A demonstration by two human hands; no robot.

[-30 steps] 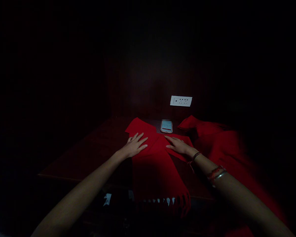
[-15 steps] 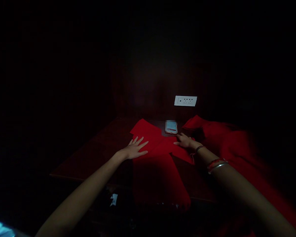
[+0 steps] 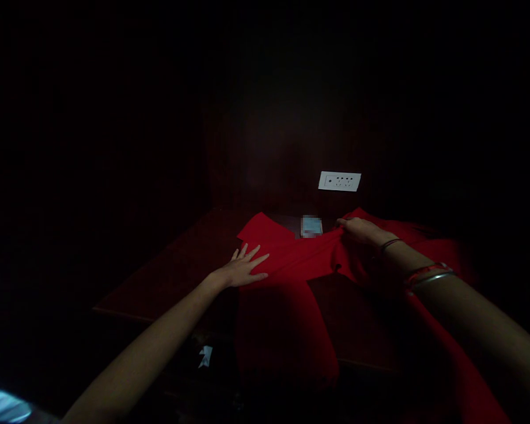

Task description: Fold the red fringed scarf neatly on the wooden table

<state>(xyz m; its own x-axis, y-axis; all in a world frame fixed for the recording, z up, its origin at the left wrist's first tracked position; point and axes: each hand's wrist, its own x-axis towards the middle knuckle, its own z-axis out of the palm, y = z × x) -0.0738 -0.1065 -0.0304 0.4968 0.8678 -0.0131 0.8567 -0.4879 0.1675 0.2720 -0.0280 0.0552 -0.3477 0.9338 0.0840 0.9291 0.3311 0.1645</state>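
Note:
A red cloth (image 3: pixel 289 312) is spread over the dark wooden table (image 3: pixel 172 265), and one end hangs down over the front edge. My left hand (image 3: pixel 242 270) lies flat on it with the fingers spread. To the right, my right hand (image 3: pixel 363 228) is closed on a lifted part of the cloth, which stretches in folds between the two hands. More red cloth (image 3: pixel 446 253) lies beyond my right forearm; in the dark I cannot tell whether it is the same piece.
A phone-like flat object (image 3: pixel 311 227), partly blurred, lies behind the cloth. On the back wall is a white socket panel (image 3: pixel 340 181). A small pale scrap (image 3: pixel 205 356) shows below the table's front edge. The surroundings are very dark.
My right hand has moved right and up, from resting on the cloth to gripping it, drawing a part of the cloth rightward. The left hand has stayed in place on the cloth.

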